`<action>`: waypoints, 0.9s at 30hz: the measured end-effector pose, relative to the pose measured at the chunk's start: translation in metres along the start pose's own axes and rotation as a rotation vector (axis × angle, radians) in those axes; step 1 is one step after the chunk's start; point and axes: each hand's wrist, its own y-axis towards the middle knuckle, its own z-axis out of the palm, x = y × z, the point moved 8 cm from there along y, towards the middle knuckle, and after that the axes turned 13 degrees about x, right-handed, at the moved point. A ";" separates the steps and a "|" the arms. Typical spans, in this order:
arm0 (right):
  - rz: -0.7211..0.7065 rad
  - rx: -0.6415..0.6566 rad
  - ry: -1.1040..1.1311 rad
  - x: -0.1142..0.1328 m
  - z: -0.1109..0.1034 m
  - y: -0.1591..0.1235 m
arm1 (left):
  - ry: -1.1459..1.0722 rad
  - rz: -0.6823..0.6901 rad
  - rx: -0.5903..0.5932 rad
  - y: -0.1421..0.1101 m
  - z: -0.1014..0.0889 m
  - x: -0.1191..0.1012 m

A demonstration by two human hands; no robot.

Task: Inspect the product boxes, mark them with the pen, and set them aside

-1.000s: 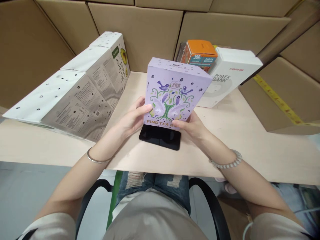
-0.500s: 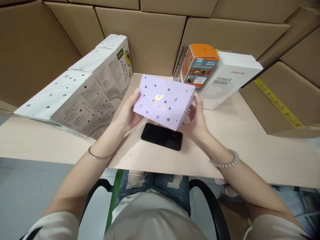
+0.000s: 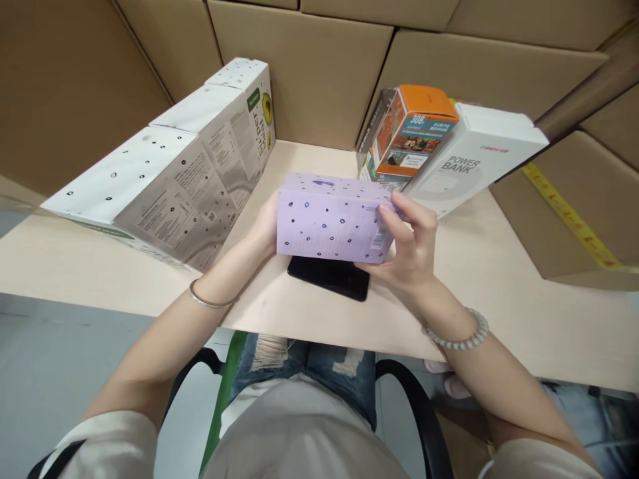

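Observation:
Between my hands I hold a lilac cardboard box [image 3: 332, 226] with small dark ring marks and a barcode on the side facing me. My left hand [image 3: 269, 223] presses against its left end, the fingers mostly hidden behind it. At the right end, my right hand [image 3: 412, 236] grips the box, with fingers on the upper corner and the thumb beneath. Just under the box, a black smartphone [image 3: 332, 278] lies flat on the light wooden table [image 3: 294, 316], its far edge partly covered.
White boxes with avocado pictures [image 3: 174, 173] stand in a row at the left. At the back right are an orange box [image 3: 419, 130] and a white power bank box [image 3: 472, 159]. A brown carton with yellow tape [image 3: 564, 219] stands further right. Stacked cartons [image 3: 299, 80] wall the back.
The lilac box has been tipped, so its barcode side now faces me instead of the broad face with the gold logo. My right hand's fingers have shifted onto its upper corner.

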 end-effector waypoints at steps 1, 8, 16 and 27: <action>-0.007 0.004 -0.002 0.001 0.000 0.000 | -0.012 -0.037 -0.012 0.000 -0.002 0.004; -0.123 -0.217 -0.168 -0.007 0.007 -0.003 | -0.056 0.160 0.069 0.001 0.016 -0.012; -0.133 -0.331 -0.209 -0.026 0.017 -0.004 | -0.061 0.282 0.101 -0.012 0.030 -0.021; 0.055 -0.227 0.348 -0.046 0.013 0.008 | 0.023 0.282 0.271 -0.018 0.044 -0.035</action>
